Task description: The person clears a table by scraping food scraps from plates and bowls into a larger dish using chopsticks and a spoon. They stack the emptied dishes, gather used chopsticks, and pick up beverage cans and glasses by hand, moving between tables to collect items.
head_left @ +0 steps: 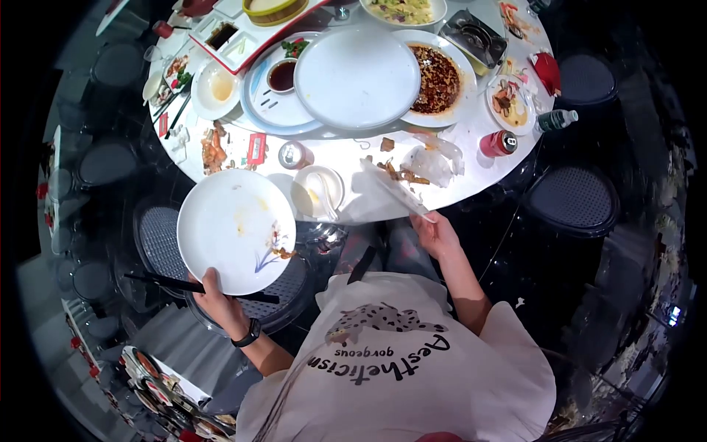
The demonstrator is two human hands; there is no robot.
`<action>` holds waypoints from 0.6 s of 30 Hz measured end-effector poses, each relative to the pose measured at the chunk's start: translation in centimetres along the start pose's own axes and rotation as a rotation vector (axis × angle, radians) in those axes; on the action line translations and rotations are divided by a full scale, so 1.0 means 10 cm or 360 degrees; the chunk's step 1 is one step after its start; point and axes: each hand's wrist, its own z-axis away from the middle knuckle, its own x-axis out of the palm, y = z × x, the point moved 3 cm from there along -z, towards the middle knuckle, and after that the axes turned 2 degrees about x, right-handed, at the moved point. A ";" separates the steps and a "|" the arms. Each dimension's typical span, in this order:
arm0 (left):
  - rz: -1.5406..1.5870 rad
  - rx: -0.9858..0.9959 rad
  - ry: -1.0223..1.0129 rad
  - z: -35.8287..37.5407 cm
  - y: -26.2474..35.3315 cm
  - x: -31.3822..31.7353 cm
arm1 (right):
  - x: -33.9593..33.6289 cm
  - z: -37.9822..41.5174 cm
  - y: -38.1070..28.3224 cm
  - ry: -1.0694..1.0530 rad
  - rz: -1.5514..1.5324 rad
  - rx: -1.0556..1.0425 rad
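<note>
My left hand [215, 298] is closed on the rim of a large white plate [221, 221], which has a floral print and a few food smears and scraps. Black chopsticks [163, 283] are gripped in the same hand, crossing beneath the plate. At the table's near edge, my right hand [436, 236] pinches a thin white plate [394, 190], tilted and seen almost edge-on. Just beyond that plate lie brown food scraps [405, 175] and a crumpled clear plastic wrap [440, 163]. Between my hands sits a small white bowl [317, 191] with a white spoon [326, 197].
The round white table [353, 205] carries a silver-topped can [295, 155], a red can [498, 144], a green bottle [556, 120], a chili-oil dish [442, 77] and a large white platter [357, 77] overlapping its neighbours. Dark stools [573, 197] stand around it.
</note>
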 end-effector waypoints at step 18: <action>-0.0032 -0.0178 -0.0273 0.52 -0.25 0.88 | 1.41 1.53 0.08 -0.0076 0.1814 -0.0731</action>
